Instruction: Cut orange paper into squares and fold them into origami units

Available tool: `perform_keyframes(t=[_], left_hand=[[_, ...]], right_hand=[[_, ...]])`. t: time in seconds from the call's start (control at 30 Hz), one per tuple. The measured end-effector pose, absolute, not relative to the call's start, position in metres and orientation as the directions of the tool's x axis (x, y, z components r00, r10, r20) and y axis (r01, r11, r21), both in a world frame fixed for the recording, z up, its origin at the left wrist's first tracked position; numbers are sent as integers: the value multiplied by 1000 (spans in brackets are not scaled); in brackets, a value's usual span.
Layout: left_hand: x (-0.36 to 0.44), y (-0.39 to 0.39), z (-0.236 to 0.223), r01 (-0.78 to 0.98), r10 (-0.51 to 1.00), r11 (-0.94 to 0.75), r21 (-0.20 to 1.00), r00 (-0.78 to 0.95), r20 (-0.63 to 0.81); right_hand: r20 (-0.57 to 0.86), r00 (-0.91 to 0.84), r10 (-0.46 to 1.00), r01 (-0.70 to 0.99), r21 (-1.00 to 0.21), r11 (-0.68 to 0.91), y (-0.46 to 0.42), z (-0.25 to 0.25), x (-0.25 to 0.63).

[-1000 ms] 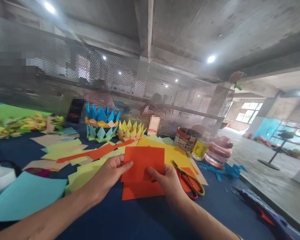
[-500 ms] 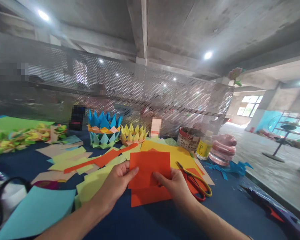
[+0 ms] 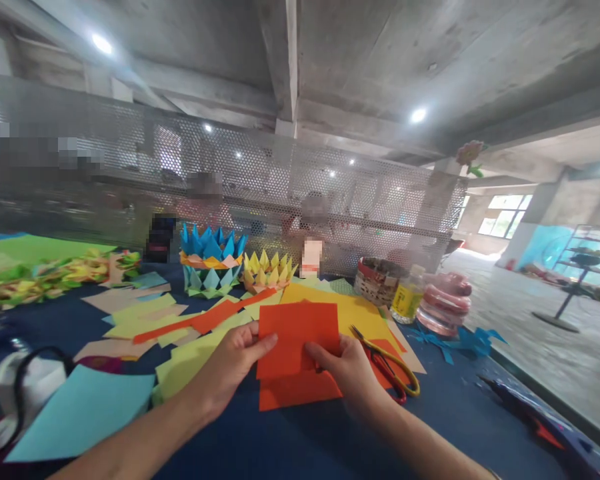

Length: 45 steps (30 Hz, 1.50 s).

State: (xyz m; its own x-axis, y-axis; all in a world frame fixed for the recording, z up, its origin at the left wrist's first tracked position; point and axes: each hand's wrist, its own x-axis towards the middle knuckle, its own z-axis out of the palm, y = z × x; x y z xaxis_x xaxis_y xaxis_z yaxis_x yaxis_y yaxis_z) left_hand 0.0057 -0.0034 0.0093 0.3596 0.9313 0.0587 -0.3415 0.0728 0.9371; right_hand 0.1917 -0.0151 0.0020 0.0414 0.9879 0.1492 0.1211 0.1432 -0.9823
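Between my two hands I hold a sheet of orange-red paper (image 3: 297, 327), raised a little over the dark blue tablecloth (image 3: 260, 447). My left hand (image 3: 245, 360) pinches its left edge, thumb on the front. On the right edge my right hand (image 3: 347, 370) grips the same way, with its thumb lying across the face; the fingers behind are hidden. A lower orange-red layer (image 3: 295, 392) shows below the sheet; whether it is a separate piece I cannot tell. Scissors (image 3: 393, 367) with red and yellow handles lie just right of my right hand, on orange and yellow paper (image 3: 340, 300).
Folded-paper rings in blue (image 3: 214, 243) and yellow (image 3: 267, 267) stand at the back. Loose green and tan sheets (image 3: 140, 317) and a light blue sheet (image 3: 90, 410) lie left. A woven basket (image 3: 380, 280), glue bottle (image 3: 407, 297) and pink container (image 3: 444, 303) stand right. A glue gun (image 3: 535, 413) lies near the edge.
The view has shifted slightly, so the surroundings sit a little differently. Both hands keep their grip on the orange-red paper, which has barely moved.
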Motion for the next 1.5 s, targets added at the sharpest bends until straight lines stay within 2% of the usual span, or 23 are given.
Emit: perform_keyframes(t=[0.13, 0.3, 0.73, 0.93, 1.1, 1.2, 1.3, 1.43, 1.5], left_hand=[[1, -1, 9, -312, 901, 87, 946, 431, 60], [0, 0, 0, -264, 905, 61, 963, 421, 58], [2, 3, -11, -109, 913, -172, 979, 356, 200], [4, 2, -11, -106, 919, -184, 977, 334, 209], [4, 2, -10, -107, 919, -180, 978, 336, 205], [5, -1, -5, -120, 939, -136, 983, 302, 167], [5, -4, 1, -137, 966, -78, 987, 234, 109], [3, -3, 5, -155, 975, -33, 987, 211, 66], [2, -2, 4, -163, 971, -25, 986, 233, 63]], right_hand=[[182, 4, 983, 147, -973, 179, -16, 0, 192], [199, -72, 977, 170, -963, 209, -20, 1, 190], [250, -68, 966, 201, -945, 259, -19, 4, 190], [259, -91, 962, 230, -934, 274, -15, 0, 192], [283, -131, 950, 326, -893, 311, -17, 1, 193], [295, -157, 942, 438, -834, 334, -14, 10, 198], [322, -135, 937, 607, -721, 335, -9, 29, 217], [340, -44, 940, 869, -451, 203, -8, 52, 264], [279, -11, 960, 941, -322, 104, -11, 55, 286]])
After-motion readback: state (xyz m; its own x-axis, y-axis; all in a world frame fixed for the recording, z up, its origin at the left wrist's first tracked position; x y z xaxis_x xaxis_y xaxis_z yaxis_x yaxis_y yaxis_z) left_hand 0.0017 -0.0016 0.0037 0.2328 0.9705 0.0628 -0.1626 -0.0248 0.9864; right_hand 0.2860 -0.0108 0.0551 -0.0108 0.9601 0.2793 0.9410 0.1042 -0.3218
